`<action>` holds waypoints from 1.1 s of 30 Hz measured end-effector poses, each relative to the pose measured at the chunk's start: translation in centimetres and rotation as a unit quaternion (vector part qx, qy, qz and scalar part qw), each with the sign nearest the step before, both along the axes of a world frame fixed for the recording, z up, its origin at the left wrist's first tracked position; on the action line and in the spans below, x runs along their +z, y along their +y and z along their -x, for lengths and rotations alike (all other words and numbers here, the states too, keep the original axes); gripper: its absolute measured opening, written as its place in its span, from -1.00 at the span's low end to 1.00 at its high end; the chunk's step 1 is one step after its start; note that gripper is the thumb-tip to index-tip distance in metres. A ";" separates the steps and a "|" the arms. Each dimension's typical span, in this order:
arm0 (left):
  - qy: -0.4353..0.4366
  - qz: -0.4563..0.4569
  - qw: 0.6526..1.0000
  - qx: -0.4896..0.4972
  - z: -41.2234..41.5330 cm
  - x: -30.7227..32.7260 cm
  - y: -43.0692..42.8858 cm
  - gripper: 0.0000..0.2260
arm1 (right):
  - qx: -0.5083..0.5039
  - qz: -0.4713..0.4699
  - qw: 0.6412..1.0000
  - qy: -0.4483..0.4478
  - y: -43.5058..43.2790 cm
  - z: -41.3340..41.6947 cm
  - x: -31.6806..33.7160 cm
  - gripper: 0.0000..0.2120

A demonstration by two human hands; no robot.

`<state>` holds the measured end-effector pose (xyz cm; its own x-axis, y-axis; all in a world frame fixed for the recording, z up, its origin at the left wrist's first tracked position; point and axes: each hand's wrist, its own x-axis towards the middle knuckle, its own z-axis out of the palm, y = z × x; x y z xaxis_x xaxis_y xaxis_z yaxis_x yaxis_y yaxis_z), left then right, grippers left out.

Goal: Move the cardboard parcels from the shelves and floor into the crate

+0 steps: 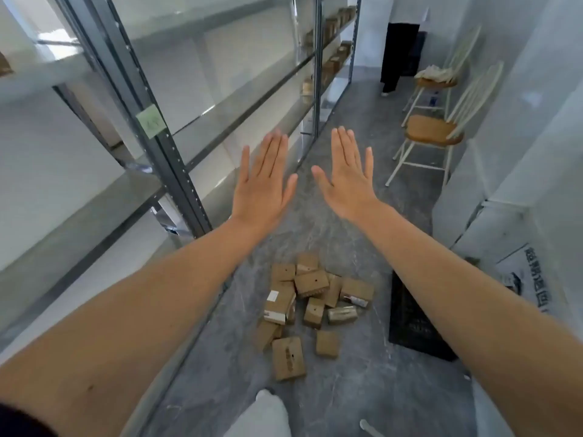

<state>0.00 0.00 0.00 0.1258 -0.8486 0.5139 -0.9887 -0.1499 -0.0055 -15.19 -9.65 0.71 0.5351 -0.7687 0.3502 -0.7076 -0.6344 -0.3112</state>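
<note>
Cardboard parcels (309,307) are dumped in a loose heap on the floor, down below and between the two hands. Metal shelving (176,171) runs along left of the left hand (263,181), which is flat out, fingers straight, holding nothing. Right hand (347,181) is the same deal, empty. Black crate (410,326) sits under the right forearm, just right of the heap, and a wooden chair (432,130) is off to that hand's right.

A loose heap of small brown cardboard parcels (310,298) lies on the grey floor (362,389), some flat, some tilted against one another, a few with white labels. A black crate (410,326) stands just to their right. More parcels (331,66) line the far shelves (342,30).
</note>
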 end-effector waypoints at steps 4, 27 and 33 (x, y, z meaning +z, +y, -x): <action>0.017 -0.035 0.999 0.009 -1.1 -2.1 -3.2 -0.43 | -0.019 -0.043 0.999 0.024 -1.8 -1.1 -2.9 -0.32; 0.200 -0.213 0.940 0.178 -10.5 -23.1 -11.9 -0.44 | 0.096 -0.227 0.957 0.150 -13.9 -12.6 -23.2 -0.34; 0.304 -0.223 0.869 0.322 -8.6 -32.1 -12.3 -0.43 | 0.198 -0.246 0.917 0.243 -18.0 -13.1 -32.4 -0.35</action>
